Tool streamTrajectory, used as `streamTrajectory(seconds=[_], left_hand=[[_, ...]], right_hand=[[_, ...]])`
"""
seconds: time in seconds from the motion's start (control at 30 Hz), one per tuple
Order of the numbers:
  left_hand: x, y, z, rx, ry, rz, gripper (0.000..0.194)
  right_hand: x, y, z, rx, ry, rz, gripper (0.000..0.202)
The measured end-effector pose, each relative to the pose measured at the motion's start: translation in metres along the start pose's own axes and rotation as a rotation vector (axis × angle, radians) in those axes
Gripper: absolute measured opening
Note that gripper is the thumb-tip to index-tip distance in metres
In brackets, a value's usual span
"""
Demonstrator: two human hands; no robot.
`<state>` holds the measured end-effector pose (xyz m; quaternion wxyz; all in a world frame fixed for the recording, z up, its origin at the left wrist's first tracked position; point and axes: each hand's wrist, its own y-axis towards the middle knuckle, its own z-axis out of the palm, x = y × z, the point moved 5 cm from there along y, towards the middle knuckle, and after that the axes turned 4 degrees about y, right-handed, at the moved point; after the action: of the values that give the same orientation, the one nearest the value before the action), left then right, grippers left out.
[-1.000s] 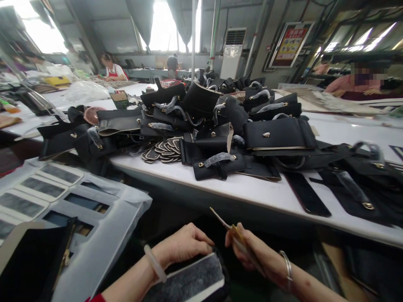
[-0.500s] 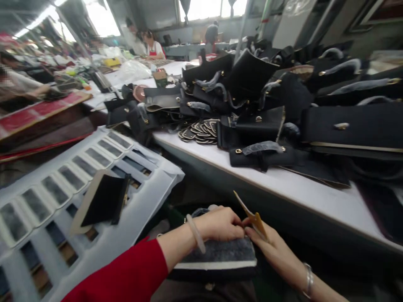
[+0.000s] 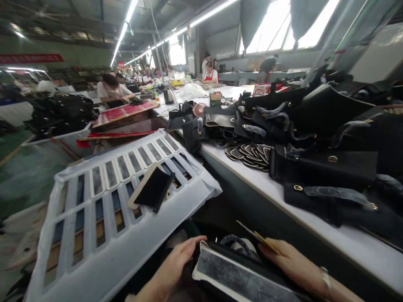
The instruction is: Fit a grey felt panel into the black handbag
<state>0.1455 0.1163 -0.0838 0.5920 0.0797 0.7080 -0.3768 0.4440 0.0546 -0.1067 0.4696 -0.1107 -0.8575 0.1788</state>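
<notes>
A black bag piece with a grey panel edged in white (image 3: pixel 234 274) lies at the bottom centre, over my lap. My left hand (image 3: pixel 181 260) holds its left end, fingers along the edge. At its far right side is my right hand (image 3: pixel 280 253), closed on a thin yellow-handled tool whose narrow tip points up and left. Clear-wrapped handle material (image 3: pixel 237 243) shows behind the piece, between the hands. The right fingertips are partly hidden, so their contact with the bag cannot be made out.
A white slotted tray (image 3: pixel 126 247) at left bears pale-edged grey panels and a black flap piece (image 3: pixel 154 186). On the white table (image 3: pixel 252 180) at right lie black bags (image 3: pixel 333 197) and a heap of small black pieces (image 3: pixel 248 155). People sit farther back.
The view has swung up and left. My left hand has moved from beside my right hand to the bag piece's left end, and the piece has turned. The yellow tool remains in my right hand.
</notes>
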Motion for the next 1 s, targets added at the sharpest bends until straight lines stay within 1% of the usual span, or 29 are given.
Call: streamTrajectory(seconds=[0.03, 0.1, 0.13, 0.2, 0.3, 0.37, 0.47, 0.57, 0.67, 0.73, 0.8, 0.9, 1.0], left_hand=[[0.009, -0.002, 0.004, -0.016, -0.044, -0.002, 0.064], [0.017, -0.003, 0.011, -0.042, -0.087, 0.002, 0.072], [0.018, -0.003, 0.013, -0.051, -0.079, 0.001, 0.073], [0.017, -0.001, 0.015, -0.056, -0.093, 0.0, 0.069], [0.022, 0.003, 0.016, -0.026, -0.143, -0.001, 0.061], [0.031, 0.006, 0.017, -0.018, -0.158, -0.005, 0.064], [0.044, 0.013, 0.017, -0.043, -0.149, -0.011, 0.064], [0.044, 0.018, 0.02, -0.077, -0.174, 0.067, 0.054], [0.042, 0.02, 0.024, -0.07, -0.286, 0.121, 0.05], [0.046, 0.021, 0.028, -0.044, -0.347, 0.097, 0.054], [0.053, 0.022, 0.03, -0.032, -0.354, 0.065, 0.058], [0.062, 0.022, 0.029, -0.045, -0.294, 0.033, 0.063], [0.065, 0.023, 0.026, -0.053, -0.235, 0.02, 0.066]], right_hand=[[0.011, 0.013, 0.011, 0.079, -0.059, -0.013, 0.054], [0.029, 0.034, 0.035, 0.207, -0.116, -0.038, 0.051], [0.036, 0.043, 0.046, 0.237, -0.123, -0.047, 0.049], [0.042, 0.057, 0.066, 0.304, -0.152, -0.046, 0.048], [0.041, 0.077, 0.092, 0.385, -0.218, -0.008, 0.048], [0.038, 0.091, 0.106, 0.419, -0.276, 0.021, 0.044], [0.03, 0.108, 0.127, 0.436, -0.363, 0.059, 0.04], [0.02, 0.116, 0.143, 0.474, -0.431, 0.092, 0.04], [0.013, 0.116, 0.154, 0.52, -0.482, 0.112, 0.044], [0.012, 0.114, 0.159, 0.55, -0.508, 0.105, 0.045], [0.012, 0.113, 0.164, 0.585, -0.53, 0.094, 0.043], [0.014, 0.111, 0.174, 0.625, -0.564, 0.092, 0.04], [0.015, 0.11, 0.182, 0.612, -0.585, 0.087, 0.035]])
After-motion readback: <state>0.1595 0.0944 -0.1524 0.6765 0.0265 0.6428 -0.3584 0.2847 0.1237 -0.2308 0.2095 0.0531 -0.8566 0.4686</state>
